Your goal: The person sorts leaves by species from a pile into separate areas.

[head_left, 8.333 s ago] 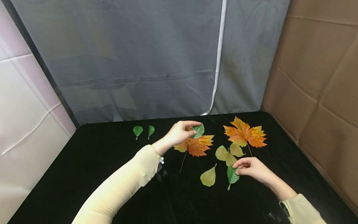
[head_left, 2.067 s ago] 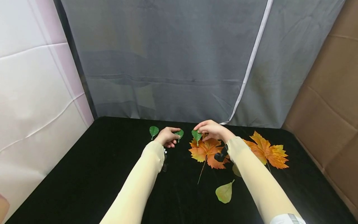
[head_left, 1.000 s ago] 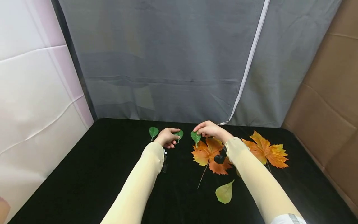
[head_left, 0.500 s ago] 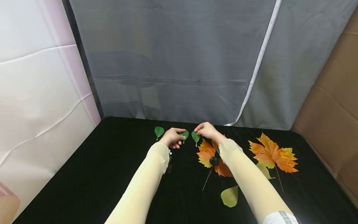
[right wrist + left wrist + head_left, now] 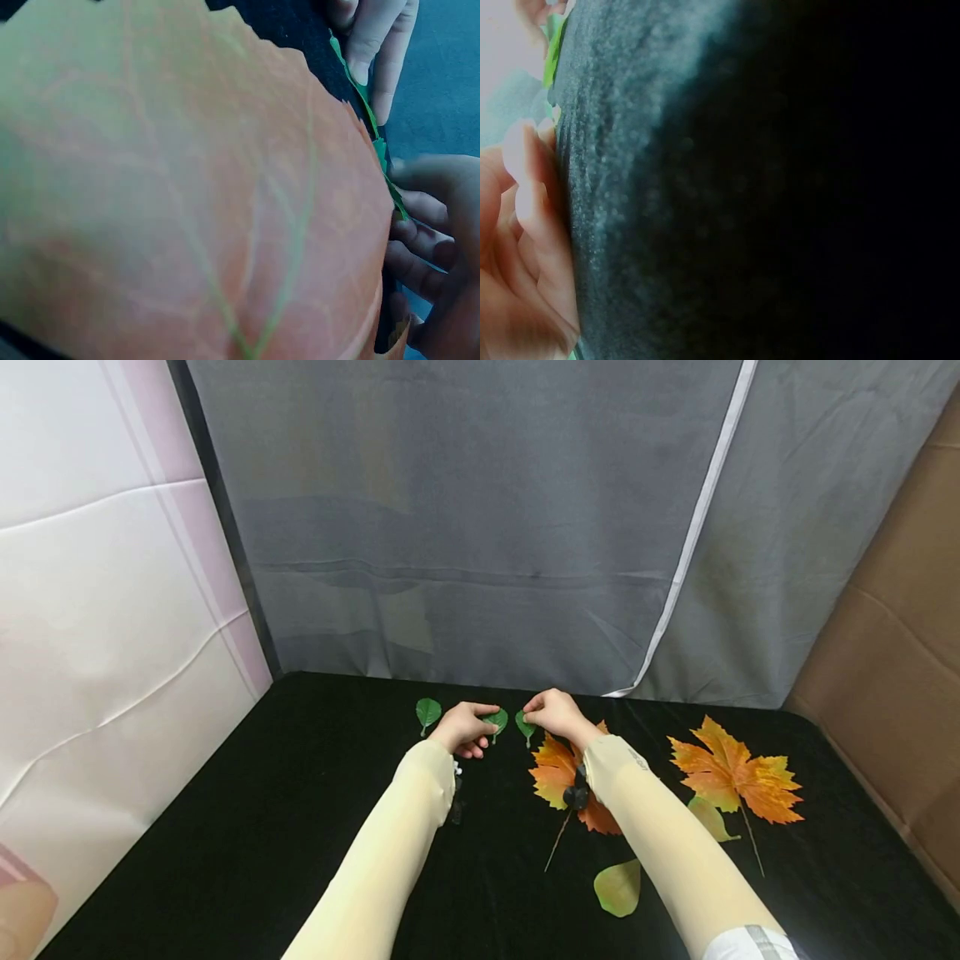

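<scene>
In the head view, my left hand (image 5: 465, 727) rests low at the back of the black table, thumb and index finger pinching a green leaf (image 5: 497, 720). Just right of it, my right hand (image 5: 557, 712) pinches a second green leaf (image 5: 523, 727) by its right side; a small gap parts the two leaves. Another green leaf (image 5: 428, 712) lies left of my left hand. An orange maple leaf (image 5: 553, 770) lies partly hidden under my right forearm. In the right wrist view, that maple leaf (image 5: 187, 187) fills most of the picture, with both hands' fingertips close to the cloth behind it.
A second orange maple leaf (image 5: 738, 772) lies at the right, overlapping a yellow-green leaf (image 5: 708, 818). Another yellow-green leaf (image 5: 618, 889) lies nearer the front, partly behind the right sleeve. A grey curtain (image 5: 450, 527) stands behind the black table (image 5: 262, 827).
Over eight seconds, both hands came left with their green leaves to the row at the back. In the last second, my right hand shifted its leaf slightly; my left hand kept its place.
</scene>
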A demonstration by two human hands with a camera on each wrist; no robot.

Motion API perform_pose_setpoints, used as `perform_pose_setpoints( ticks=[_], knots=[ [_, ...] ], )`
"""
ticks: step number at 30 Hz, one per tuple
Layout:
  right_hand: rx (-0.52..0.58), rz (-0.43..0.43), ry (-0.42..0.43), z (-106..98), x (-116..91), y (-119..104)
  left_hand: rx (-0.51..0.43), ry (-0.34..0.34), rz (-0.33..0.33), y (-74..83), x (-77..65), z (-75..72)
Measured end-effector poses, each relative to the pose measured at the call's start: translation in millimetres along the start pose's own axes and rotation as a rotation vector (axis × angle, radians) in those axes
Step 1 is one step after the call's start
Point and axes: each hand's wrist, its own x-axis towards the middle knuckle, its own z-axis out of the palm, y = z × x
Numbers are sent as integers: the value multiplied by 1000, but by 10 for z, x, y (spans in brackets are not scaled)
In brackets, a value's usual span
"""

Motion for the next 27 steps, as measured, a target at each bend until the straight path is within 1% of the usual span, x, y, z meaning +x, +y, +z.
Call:
perform_pose_setpoints(
  ticks=[5, 9, 14, 17, 20, 22, 25, 27],
  knots=[
    [-48, 30, -30, -9, -44, 19, -2, -5, -8, -23, 14, 24],
    [-84, 51, -19, -6, -71, 49, 8, -3, -1, -32, 33, 44],
    [-50, 36, -23, -9, -83, 93, 37, -10, 16, -28, 64, 63],
    [-29, 12, -35, -42, -83, 119, 24, -50, 24, -16, 90, 38],
    [-24, 0, -29, -127, -79, 148, 16, -91, 45, 6, 120, -26],
    [-37, -18, -19, -224, -71, 160, 26, -92, 65, 26, 141, -84],
    [-63, -55, -11, -423, -96, 136, 78, -41, 99, 69, 166, -171],
    [-84, -79, -13, -576, -140, 100, 118, -4, 133, 111, 173, -217]
  ],
)
